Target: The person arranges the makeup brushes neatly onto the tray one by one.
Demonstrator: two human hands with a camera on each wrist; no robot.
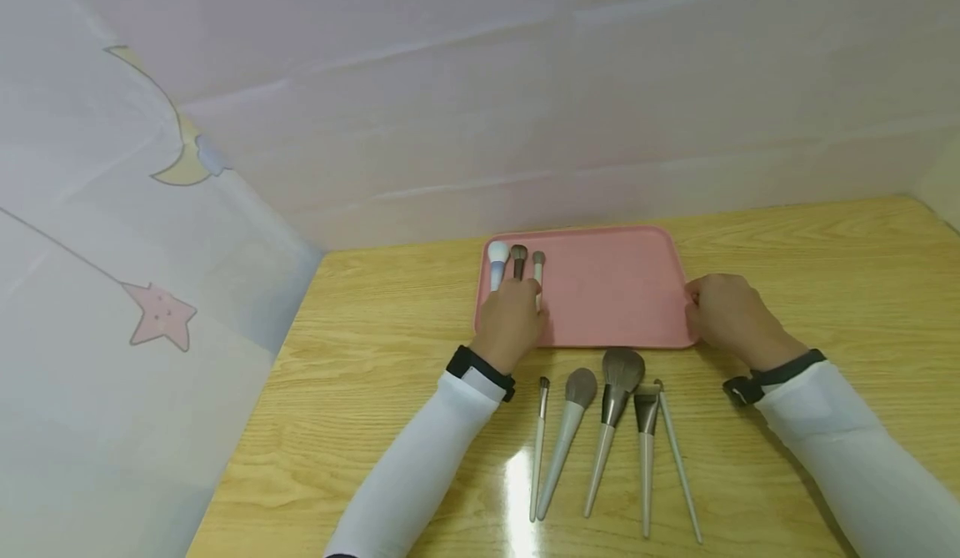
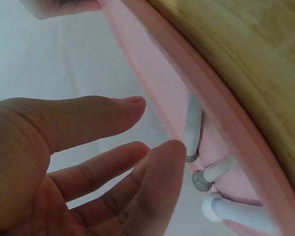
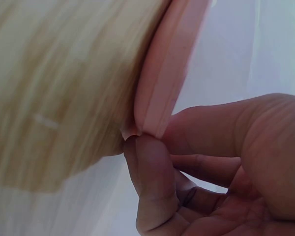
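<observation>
Nearest the wearer: five makeup brushes (image 1: 611,437) laid on a glossy wood-grain table (image 1: 360,391), long axes running near to far, bristle heads at the far end, pale handles toward the wearer. From left: a slim small-headed brush, a rounded grey powder brush, a larger fluffy brush with a dark ferrule, a flat-topped brush, a thin wand slightly tilted. They lie side by side, just in front of the tray

Next: pink tray (image 1: 607,291), rectangular with rounded corners and a low raised rim, matte surface, long axis left to right, flat on the table

Left hand (image 1: 510,320): rests over the tray's near left part, above the handles of the three brushes there; in the left wrist view its fingers (image 2: 108,115) are extended and spread, gripping nothing

Right hand (image 1: 723,312): at the tray's right edge; the right wrist view shows thumb and fingers (image 3: 147,162) pinching the rim

On the tray, far left: three short brushes (image 1: 517,268), parallel, heads pointing away, one white and rounded, one dark, one small; white handles

Farthest: pale fabric backdrop (image 1: 525,82), with moon and star prints at left
</observation>
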